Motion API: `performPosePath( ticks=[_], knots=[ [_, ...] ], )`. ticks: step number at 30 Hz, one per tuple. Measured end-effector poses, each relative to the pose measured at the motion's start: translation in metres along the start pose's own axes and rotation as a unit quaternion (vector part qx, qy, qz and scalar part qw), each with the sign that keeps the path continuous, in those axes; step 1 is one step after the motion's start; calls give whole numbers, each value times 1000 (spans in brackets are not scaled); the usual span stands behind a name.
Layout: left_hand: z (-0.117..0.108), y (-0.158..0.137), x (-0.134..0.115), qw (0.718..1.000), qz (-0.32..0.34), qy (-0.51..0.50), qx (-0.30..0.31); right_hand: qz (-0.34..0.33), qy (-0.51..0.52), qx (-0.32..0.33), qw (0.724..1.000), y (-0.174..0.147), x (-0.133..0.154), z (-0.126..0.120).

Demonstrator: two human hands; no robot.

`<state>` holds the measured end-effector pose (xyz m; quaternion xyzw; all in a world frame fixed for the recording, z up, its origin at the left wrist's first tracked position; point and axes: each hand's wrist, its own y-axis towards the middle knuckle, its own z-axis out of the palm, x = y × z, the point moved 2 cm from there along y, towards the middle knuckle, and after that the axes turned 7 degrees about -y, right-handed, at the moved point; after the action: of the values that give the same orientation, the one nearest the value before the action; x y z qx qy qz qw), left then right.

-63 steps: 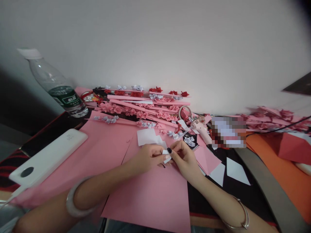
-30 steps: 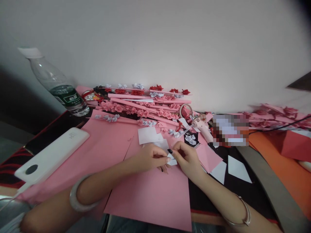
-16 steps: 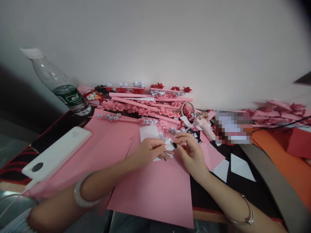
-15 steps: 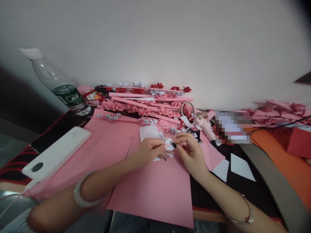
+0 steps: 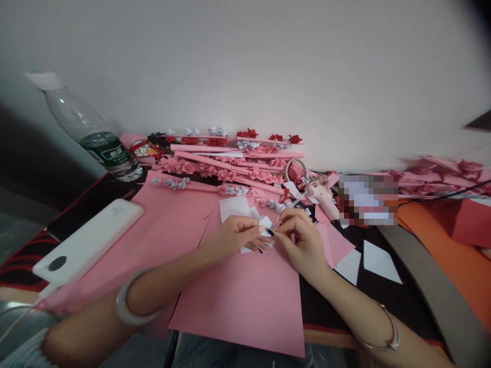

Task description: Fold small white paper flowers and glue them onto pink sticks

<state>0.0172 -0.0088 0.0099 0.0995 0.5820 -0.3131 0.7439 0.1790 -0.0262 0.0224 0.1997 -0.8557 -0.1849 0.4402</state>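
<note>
A small folded piece of white paper is pinched between the thumb and fingers of my left hand. My right hand meets it from the right, thumb and forefinger pressed together at the paper's edge. The fingertips partly cover the piece, so its exact shape is hard to make out. Both hands hover over pink paper sheets. Behind my left hand lies a flat white sheet.
Paper flowers on pink stems are heaped by the wall. A pink glue gun and a tape roll lie behind my right hand. A water bottle and a white power bank stand left; cut white paper lies right.
My right hand's fingertips have shifted slightly along the edge of the white paper. The left hand keeps its pinch, and the view has moved a little.
</note>
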Motion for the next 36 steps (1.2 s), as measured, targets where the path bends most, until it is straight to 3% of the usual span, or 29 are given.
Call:
performPosePath(
  ticks=[7,26,36],
  knots=[
    [-1,0,-2,1000,3,-8,-7,-29,-17,15,999,1,2,-1],
    [-4,1,-1,1000,-5,5,-25,21,9,109,994,5,-4,1],
    [-8,3,2,999,-2,1,-36,6,-3,111,994,7,-3,-1]
  ],
)
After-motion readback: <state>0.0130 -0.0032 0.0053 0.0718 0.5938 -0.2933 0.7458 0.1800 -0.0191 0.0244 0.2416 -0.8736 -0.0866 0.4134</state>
